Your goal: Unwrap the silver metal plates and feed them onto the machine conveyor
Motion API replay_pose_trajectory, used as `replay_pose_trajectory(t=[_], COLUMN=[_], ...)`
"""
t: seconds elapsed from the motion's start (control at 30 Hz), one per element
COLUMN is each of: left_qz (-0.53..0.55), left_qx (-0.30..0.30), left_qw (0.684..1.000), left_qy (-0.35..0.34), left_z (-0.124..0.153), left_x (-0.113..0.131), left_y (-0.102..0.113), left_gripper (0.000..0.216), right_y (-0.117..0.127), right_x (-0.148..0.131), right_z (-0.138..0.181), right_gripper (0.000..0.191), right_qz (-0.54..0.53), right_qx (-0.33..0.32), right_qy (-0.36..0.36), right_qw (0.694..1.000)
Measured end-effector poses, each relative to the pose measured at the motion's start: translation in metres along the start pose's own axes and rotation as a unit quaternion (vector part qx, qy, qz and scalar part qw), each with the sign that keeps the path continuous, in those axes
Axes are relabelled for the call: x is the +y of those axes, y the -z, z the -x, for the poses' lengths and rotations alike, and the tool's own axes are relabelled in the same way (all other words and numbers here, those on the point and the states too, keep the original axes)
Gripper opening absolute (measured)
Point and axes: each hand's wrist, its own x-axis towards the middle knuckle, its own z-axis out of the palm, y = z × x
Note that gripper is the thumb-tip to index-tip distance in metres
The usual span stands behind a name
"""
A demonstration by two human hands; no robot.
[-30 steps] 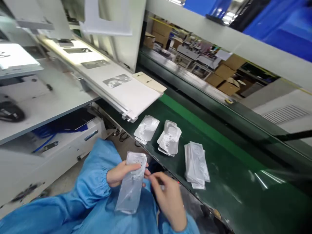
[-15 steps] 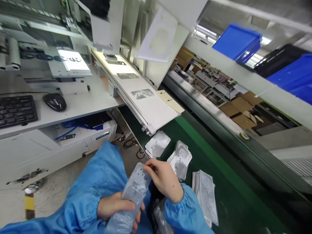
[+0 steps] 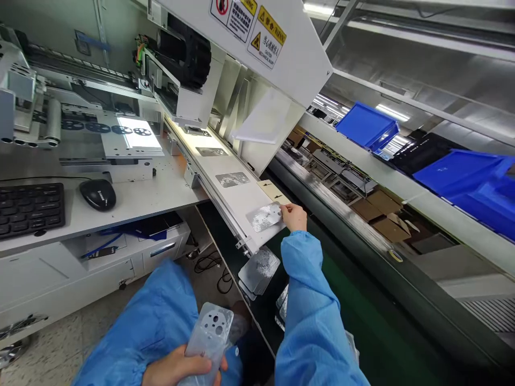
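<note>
Down by our lap, our left hand (image 3: 177, 370) is wrapped around the lower end of a clear phone case (image 3: 209, 335), fingers closed on it so the camera cutout end sticks up and away from us, probably just to keep it parked while the other arm is busy. Our right hand (image 3: 295, 217) is stretched way out to the end of the white feeder belt (image 3: 241, 198), fingertips pinching the near corner of a shiny film sheet (image 3: 264, 217) that lies flat on the belt, so that grip is closed on the sheet's edge. Count-wise, we can see three more sheets spaced out in a line further up the belt toward the machine, so four on it in total. Below the belt's end, one small stack of films (image 3: 259, 269) sits on the green conveyor (image 3: 362, 321), with a second pile mostly hidden behind our sleeve. Off to the left there's one mouse (image 3: 97, 194) and one keyboard (image 3: 30, 209) on the desk.
</note>
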Motion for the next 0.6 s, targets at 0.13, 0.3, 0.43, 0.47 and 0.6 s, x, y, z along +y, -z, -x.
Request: replay_pose_trajectory(t=[0.13, 0.3, 0.43, 0.47, 0.6], left_qz=[-0.010, 0.003, 0.015, 0.016, 0.041], left_qx=[-0.022, -0.029, -0.029, -0.027, -0.001], left_qw=[1.000, 1.000, 0.999, 0.999, 0.999], left_qy=[0.000, 0.009, 0.015, 0.016, 0.033], left_z=[-0.001, -0.003, -0.003, -0.003, -0.004], left_x=[0.001, 0.002, 0.002, 0.002, 0.000], left_y=[0.007, 0.006, 0.003, 0.002, -0.002], left_gripper=[0.037, 0.034, 0.033, 0.033, 0.035], right_y=[-0.013, -0.024, -0.034, -0.034, -0.019], right_x=[-0.006, -0.019, -0.028, -0.030, -0.038], right_z=[0.020, 0.062, 0.076, 0.076, 0.083], right_gripper=[0.036, 0.040, 0.038, 0.038, 0.039], right_qz=[0.039, 0.074, 0.097, 0.098, 0.062], right_qx=[0.013, -0.073, -0.092, -0.092, -0.062], right_qy=[0.073, 0.210, 0.196, 0.190, 0.200], right_qw=[0.996, 0.972, 0.971, 0.973, 0.976])
